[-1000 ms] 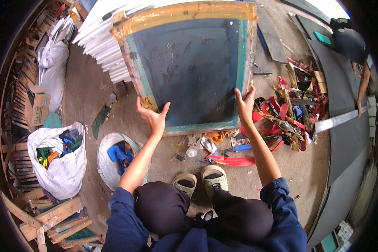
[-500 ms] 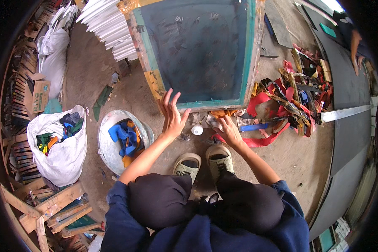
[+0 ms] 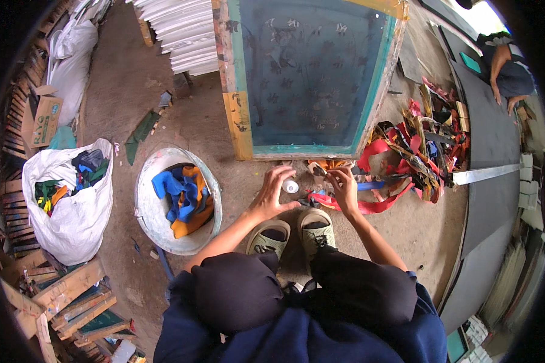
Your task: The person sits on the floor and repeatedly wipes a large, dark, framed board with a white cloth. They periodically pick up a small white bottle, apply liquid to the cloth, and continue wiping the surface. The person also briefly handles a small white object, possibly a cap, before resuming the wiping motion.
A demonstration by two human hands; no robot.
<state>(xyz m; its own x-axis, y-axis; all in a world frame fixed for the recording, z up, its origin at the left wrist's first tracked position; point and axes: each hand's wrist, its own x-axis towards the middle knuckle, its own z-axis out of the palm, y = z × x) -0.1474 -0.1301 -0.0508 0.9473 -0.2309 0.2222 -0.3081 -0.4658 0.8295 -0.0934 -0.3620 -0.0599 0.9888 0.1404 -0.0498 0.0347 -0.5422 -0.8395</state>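
Note:
A screen-printing frame [image 3: 312,78] stands in front of me, its dark mesh bordered in teal with brown tape along the wooden edges. My left hand [image 3: 274,195] is just below its near edge, thumb and fingers apart, holding nothing. Close by that hand is a small white round-topped container [image 3: 290,186] on the floor. My right hand [image 3: 345,189] has its fingertips pinched together beside an orange rag [image 3: 328,164] under the frame's near edge. What lies between those fingertips is too small to make out.
To the left are a white bucket [image 3: 145,225] of blue and orange cloths and a white sack [image 3: 72,233] of rags. Red and dark scraps [image 3: 433,145] are heaped at right. A person's hand [image 3: 496,94] rests on a black board [image 3: 490,133].
My left hand has left the screen frame's edge and come down toward the white container. The right hand has risen slightly, fingers pinched. The view has shifted, and the frame shows more upright.

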